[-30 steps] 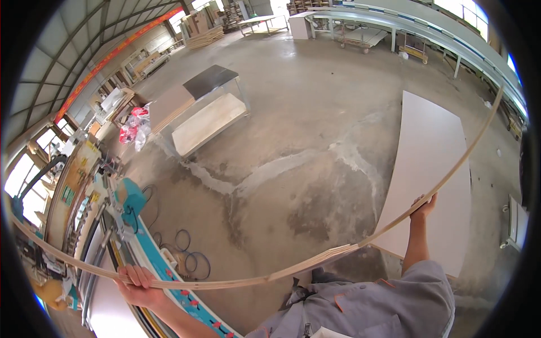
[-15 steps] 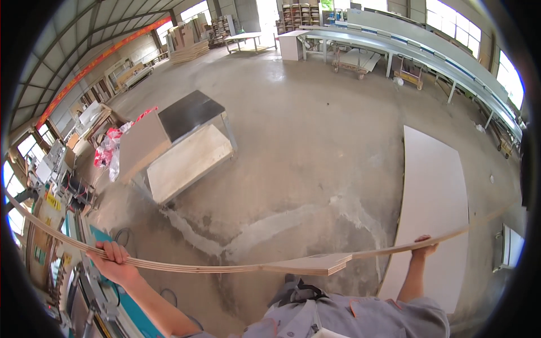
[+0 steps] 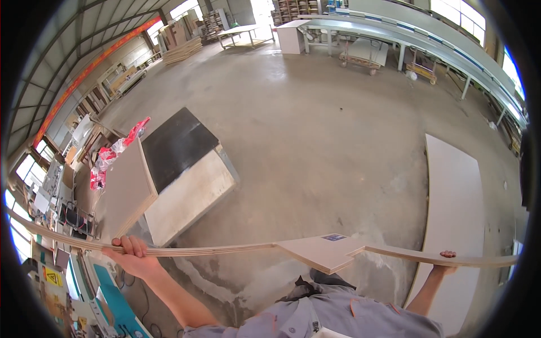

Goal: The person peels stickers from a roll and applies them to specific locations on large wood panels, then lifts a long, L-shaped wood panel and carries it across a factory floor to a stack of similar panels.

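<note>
wooden boards (image 3: pixel 318 253) lie lengthwise from left to right just ahead of the grey shirt (image 3: pixel 338 308), held in the curled fingers of the left hand (image 3: pixel 134 257) and right hand (image 3: pixel 446 269), the left being nearer the black-topped table (image 3: pixel 177 146) ahead on that side.

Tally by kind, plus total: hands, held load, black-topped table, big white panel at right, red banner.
Left hand and right hand: 2
Held load: 1 (layered edge; boards in it not countable)
Black-topped table: 1
Big white panel at right: 1
Red banner: 1
Total: 6
</note>
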Demonstrator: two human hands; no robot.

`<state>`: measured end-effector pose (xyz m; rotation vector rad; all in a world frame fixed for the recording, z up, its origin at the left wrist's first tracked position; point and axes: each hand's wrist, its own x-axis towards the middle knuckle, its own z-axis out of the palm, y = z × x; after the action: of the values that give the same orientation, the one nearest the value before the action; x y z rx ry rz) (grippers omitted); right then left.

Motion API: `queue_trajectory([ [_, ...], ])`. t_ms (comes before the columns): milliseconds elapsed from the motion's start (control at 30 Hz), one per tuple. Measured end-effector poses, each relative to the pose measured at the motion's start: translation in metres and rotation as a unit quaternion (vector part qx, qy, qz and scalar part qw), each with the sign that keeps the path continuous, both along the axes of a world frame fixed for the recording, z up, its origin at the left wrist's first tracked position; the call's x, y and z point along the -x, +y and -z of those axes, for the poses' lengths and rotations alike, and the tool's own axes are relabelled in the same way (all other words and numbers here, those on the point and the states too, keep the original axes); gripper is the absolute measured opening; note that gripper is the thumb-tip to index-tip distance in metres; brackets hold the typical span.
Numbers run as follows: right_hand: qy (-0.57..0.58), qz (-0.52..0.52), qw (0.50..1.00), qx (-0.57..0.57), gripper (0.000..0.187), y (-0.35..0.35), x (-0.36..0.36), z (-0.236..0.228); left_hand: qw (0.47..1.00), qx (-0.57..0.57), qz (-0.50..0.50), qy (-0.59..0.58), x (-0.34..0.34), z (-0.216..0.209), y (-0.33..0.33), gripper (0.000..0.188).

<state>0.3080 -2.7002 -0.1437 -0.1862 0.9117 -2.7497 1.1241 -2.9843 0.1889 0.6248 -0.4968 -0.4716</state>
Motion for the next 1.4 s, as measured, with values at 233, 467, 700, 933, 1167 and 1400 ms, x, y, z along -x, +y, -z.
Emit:
queue_trajectory([
  [233,0.039,-0.094,0.993,0.061,0.037,-0.305,0.035,-0.094,0.994,0.052,-0.097,0.004,-0.027,-0.013,-0.209,0.046],
  [467,0.096,-0.094,0.977,0.168,0.044,-0.570,0.058,-0.142,0.988,0.092,-0.100,0.071,-0.078,0.059,-0.438,0.055],
  [700,0.102,0.015,0.983,0.151,0.045,-0.803,0.012,-0.226,0.979,0.117,-0.090,0.144,-0.123,0.048,-0.685,0.058],
  [933,0.129,-0.098,0.966,0.202,0.048,-1.047,-0.020,-0.199,0.966,0.098,-0.167,0.173,-0.139,0.051,-0.930,0.054],
  [1167,0.124,-0.290,0.922,0.226,0.040,-1.412,-0.103,-0.220,0.988,0.110,-0.098,0.036,-0.203,0.033,-1.178,0.050],
  [1400,0.247,-0.364,0.883,0.161,0.033,-1.753,-0.239,-0.290,0.974,0.011,-0.224,0.028,-0.222,0.005,-1.418,0.049],
])
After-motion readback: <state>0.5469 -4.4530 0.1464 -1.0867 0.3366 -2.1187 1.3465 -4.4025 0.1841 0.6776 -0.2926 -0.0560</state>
